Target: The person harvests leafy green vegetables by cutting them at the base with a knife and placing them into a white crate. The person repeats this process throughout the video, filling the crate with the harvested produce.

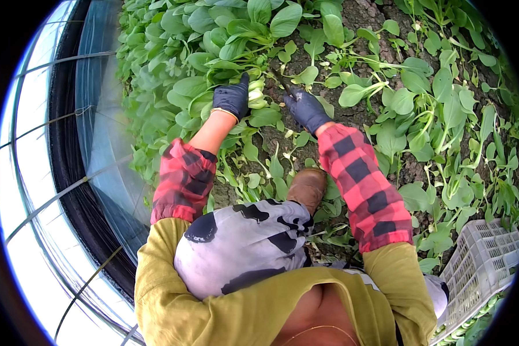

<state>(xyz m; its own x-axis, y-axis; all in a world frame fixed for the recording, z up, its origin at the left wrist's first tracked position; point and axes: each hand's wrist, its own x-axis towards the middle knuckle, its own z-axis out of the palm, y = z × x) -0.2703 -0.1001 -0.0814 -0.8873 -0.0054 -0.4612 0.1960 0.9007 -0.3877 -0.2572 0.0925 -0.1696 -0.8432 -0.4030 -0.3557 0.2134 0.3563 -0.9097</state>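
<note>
My left hand (232,98), in a dark glove, is closed around a bunch of leafy greens with pale stalks (256,93), at the edge of the dense standing greens. Just to the right, my right hand (307,108), gloved too, grips a thin dark tool (281,81), which points up and left toward the stalks. The tool's kind cannot be told, and its handle is hidden in the glove. The two hands are apart.
Dense leafy greens (177,56) grow at the upper left, beside plastic sheeting (108,129). Loose leaves and plants (415,125) lie on the soil at right. A white plastic crate (475,259) holding greens stands at the lower right. A brown shoe (308,188) is below the hands.
</note>
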